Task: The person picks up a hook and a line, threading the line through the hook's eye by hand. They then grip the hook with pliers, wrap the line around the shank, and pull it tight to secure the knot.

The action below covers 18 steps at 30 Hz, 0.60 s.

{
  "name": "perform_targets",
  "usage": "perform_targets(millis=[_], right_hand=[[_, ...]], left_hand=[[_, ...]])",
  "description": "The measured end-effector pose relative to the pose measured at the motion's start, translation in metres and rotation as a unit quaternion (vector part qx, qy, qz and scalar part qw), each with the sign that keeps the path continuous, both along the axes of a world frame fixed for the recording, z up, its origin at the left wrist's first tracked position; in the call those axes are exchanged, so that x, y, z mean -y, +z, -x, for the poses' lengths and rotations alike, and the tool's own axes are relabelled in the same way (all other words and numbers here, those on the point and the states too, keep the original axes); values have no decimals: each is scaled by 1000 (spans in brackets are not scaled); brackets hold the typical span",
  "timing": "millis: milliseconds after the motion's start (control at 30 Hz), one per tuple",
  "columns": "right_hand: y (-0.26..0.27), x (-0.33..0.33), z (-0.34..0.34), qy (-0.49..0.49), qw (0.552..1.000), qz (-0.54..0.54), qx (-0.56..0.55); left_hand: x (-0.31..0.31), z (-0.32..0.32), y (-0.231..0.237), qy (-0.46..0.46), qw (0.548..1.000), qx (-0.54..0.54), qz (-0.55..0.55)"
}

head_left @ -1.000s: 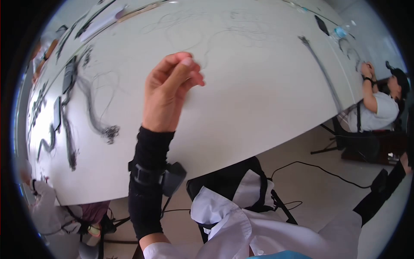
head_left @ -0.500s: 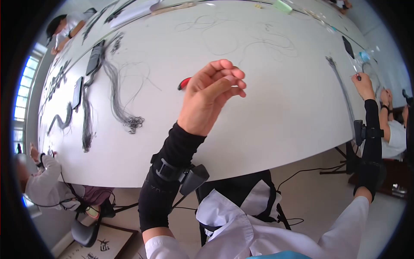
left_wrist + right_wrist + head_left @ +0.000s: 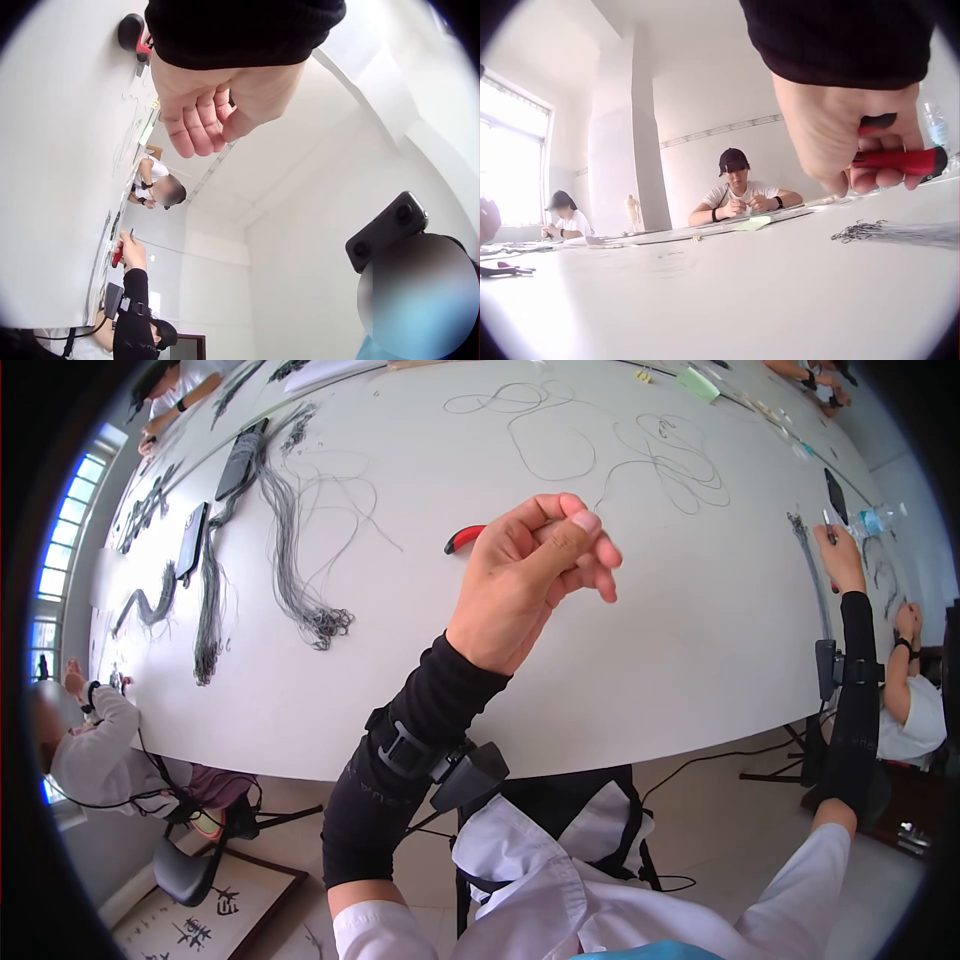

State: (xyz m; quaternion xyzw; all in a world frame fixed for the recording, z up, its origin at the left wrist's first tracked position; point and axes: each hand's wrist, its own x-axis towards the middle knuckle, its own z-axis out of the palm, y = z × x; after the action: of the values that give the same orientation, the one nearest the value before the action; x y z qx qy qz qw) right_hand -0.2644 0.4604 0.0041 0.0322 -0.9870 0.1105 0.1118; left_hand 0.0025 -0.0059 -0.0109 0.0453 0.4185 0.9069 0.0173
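My left hand point(image 3: 535, 575) is raised over the middle of the table, thumb tip against the index finger. A thin grey cord point(image 3: 603, 488) runs from the loose loops to these fingertips, which pinch it; its end is hidden. Beneath that hand, red-and-black handles of a second tool point(image 3: 465, 539) show on the table. Far to the right, my right hand point(image 3: 842, 557) grips pliers point(image 3: 900, 160) with red-and-black handles, their slim metal tip point(image 3: 827, 518) pointing away from me. A bundle of grey cords point(image 3: 808, 560) lies just left of the right hand.
Loose cord loops point(image 3: 665, 460) spread across the far table. On the left lie cord bundles point(image 3: 285, 550) and two dark phones point(image 3: 192, 542). By my right hand are another phone point(image 3: 835, 495) and a plastic bottle point(image 3: 880, 518). Other people sit around the table point(image 3: 640, 660).
My right hand has come up from low beside the table to its right side, holding the pliers. The view has turned, and my left hand appears further right, uncovering the red-and-black handles.
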Motion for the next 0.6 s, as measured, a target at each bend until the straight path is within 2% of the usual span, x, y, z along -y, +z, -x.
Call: perform_targets(millis=[67, 133, 267, 367, 467, 600], right_hand=[[21, 52, -33, -34, 992, 99, 65], [31, 87, -57, -11, 980, 168, 106], [29, 153, -97, 57, 936, 311, 153], [25, 196, -123, 72, 842, 480, 236], [14, 225, -132, 124, 762, 551, 317], [3, 258, -140, 190, 620, 679, 345]], left_hand=[[6, 0, -1, -42, 999, -14, -11], [14, 1, -4, -104, 993, -42, -39], [4, 1, -7, -12, 1000, -17, -10], [2, 3, -6, 18, 1000, 6, -16], [5, 4, -7, 23, 999, 12, -29], [1, 3, -5, 51, 998, 33, 7]])
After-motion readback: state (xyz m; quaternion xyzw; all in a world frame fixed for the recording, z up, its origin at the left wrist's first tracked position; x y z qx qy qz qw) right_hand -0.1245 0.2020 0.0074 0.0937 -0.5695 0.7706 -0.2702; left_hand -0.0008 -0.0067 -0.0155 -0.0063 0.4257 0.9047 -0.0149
